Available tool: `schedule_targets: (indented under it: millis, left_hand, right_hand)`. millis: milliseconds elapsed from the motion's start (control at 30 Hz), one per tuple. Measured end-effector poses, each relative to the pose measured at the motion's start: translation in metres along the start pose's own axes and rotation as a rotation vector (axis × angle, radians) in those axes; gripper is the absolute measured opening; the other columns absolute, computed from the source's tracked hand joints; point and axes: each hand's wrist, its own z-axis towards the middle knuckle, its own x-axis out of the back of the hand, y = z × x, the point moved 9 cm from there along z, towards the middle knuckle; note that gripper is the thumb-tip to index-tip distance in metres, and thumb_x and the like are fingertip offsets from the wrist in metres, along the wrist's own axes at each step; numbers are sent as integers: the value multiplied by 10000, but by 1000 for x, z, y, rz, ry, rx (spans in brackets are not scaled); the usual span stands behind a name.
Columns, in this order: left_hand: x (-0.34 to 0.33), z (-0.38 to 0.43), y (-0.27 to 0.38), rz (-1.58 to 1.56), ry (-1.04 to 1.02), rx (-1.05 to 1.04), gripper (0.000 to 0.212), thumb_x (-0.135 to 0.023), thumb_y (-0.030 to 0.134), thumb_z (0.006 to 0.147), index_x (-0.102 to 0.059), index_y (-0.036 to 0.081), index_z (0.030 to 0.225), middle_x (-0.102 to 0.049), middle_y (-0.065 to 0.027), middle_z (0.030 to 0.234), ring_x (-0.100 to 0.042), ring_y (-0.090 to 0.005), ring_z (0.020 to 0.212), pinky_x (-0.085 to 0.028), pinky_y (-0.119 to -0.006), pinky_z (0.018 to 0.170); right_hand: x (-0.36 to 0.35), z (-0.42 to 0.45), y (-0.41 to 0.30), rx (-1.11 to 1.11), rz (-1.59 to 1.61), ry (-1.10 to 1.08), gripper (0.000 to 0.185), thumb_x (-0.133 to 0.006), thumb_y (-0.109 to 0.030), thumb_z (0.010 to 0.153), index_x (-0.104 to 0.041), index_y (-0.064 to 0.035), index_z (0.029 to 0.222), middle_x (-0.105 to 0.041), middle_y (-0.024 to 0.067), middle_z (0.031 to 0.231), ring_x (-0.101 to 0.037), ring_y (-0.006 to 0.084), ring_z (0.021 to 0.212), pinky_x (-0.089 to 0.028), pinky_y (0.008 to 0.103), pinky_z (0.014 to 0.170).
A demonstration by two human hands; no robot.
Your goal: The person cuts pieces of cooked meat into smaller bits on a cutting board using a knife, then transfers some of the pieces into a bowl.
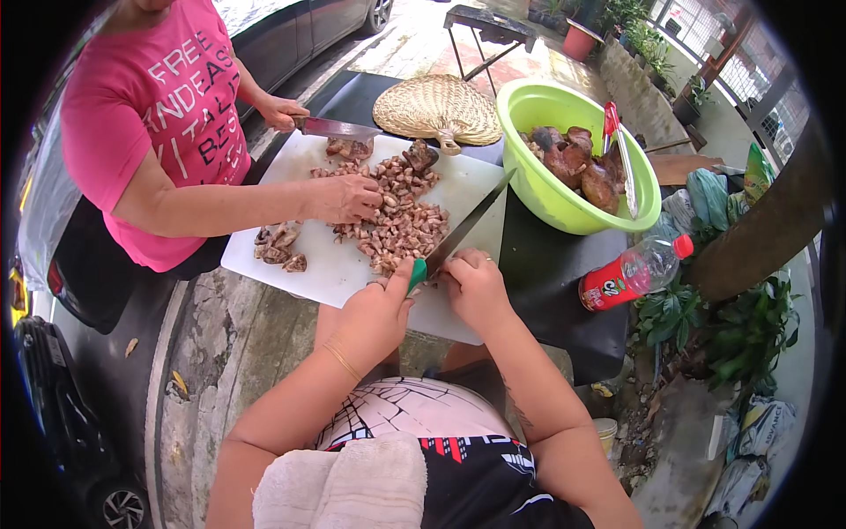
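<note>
My left hand [377,314] grips the green handle of a long kitchen knife [470,223], whose blade slants up and to the right. Against the near end of the blade, my right hand [474,285] has its fingers bent over the cutting board. What lies under those fingertips is mostly hidden. Diced cooked meat [406,231] is heaped on the white cutting board [324,264] just beyond the knife. Larger meat pieces [279,246] sit at the board's left side. Another browned chunk [420,156] rests at the heap's far edge.
A co-worker's hand [347,198] reaches into the meat; their other hand [281,112] holds a second knife [337,127]. A woven fan [436,109] lies behind the board. Right stand a green basin [548,198] with roasted meat and tongs [624,165], and a plastic bottle [634,274].
</note>
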Motion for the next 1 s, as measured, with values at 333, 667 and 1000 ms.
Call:
schedule_targets:
  millis: [333,667,1000]
  left_hand:
    - [13,-11,-40,-256,292,-64,738,-751,70,904,-435,28,1568,-705,-235,1002,-674,-443,871,-537,-501,787]
    - [41,-37,-67,-321,379,-70,716,-759,50,895,-463,-7,1544,-714,-254,1076,-702,-439,928,-561,-469,811]
    - [43,-53,-87,-400,408,11,713,-763,76,910,-463,17,1554,-712,-290,1141,-704,-459,994,-566,-479,849]
  right_hand:
    - [-31,67,117,-293,23,-62,487,-803,-284,895,-630,-41,1279,-595,214,1384,-508,463,1328,-412,530,1124]
    - [-61,30,-44,-62,-187,-290,823,-863,-612,758,-612,-166,1402,-338,319,1602,-392,574,1410,-352,639,1168]
    - [-74,67,11,-200,-194,-37,339,-820,-222,791,-742,-189,1119,-633,170,1361,-630,397,1173,-513,562,958]
